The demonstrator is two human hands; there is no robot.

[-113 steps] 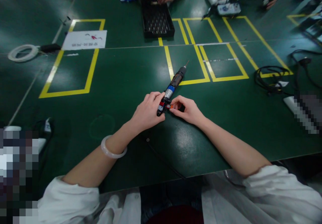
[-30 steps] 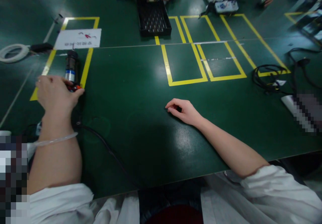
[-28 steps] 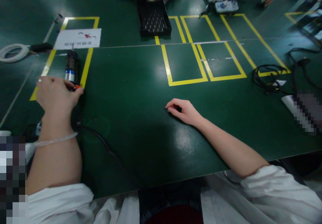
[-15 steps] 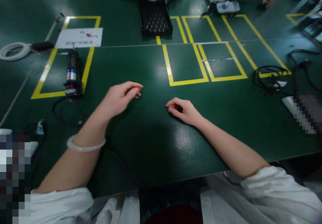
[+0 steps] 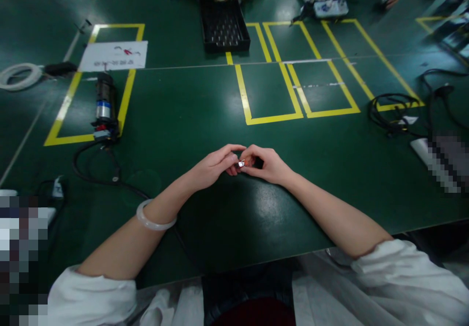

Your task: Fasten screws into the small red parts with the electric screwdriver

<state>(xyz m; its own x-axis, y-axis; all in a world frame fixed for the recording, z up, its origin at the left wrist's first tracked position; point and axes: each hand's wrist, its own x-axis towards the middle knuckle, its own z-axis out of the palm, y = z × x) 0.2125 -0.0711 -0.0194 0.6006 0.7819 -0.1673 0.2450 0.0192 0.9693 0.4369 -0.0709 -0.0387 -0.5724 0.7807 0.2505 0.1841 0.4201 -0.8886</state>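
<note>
My left hand (image 5: 219, 164) and my right hand (image 5: 269, 164) meet fingertip to fingertip above the green table (image 5: 176, 101). Between their pinched fingers is a small silver-and-orange part (image 5: 241, 163). Its shiny metal end shows at the left thumb, and the orange side lies toward my right fingers. Most of it is covered, so its exact kind does not show. Both hands are closed around this part.
Across the table a person's hands work over a black tray (image 5: 225, 47) with small pieces. To the left lie a motor-like cylinder with a cable (image 5: 104, 104), a white sheet (image 5: 113, 56) and a tape roll (image 5: 20, 76). Coiled black cable (image 5: 392, 113) lies right.
My left hand has moved right and toward me, carrying something orange to my right hand. The silver end now shows between both hands. My right hand stays nearly in place.
</note>
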